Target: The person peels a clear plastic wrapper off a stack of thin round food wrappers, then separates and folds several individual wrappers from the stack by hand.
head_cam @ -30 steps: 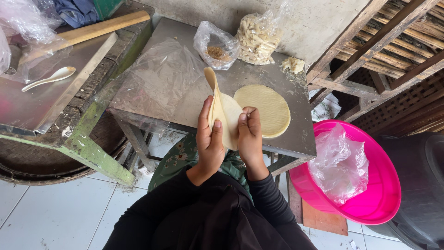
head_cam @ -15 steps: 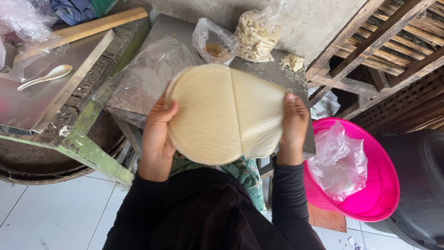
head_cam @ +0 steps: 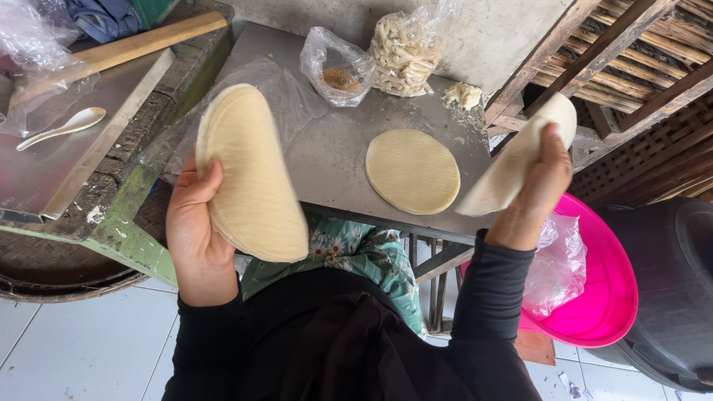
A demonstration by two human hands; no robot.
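Left hand (head_cam: pixel 194 238) holds a stack (head_cam: pixel 249 174) of thin round wrappers upright, fingers clamped on its edge. Right hand (head_cam: pixel 536 189) pinches one wrapper (head_cam: pixel 512 160), which bends. Sheets appear light, pliable and tearable; support them at the rim. Another round (head_cam: pixel 412 171) lies on the table (head_cam: pixel 334 148).

Item: our own body, seen from above. We wear a black long-sleeved top; the left sleeve (head_cam: pixel 204 338) and right sleeve (head_cam: pixel 486 297) are snug and plain, ending at the wrists. The left hand (head_cam: pixel 194 230) and right hand (head_cam: pixel 536 186) are bare (no gloves, rings or watch visible). A green floral cloth (head_cam: pixel 356 256) with white flowers covers our lap.
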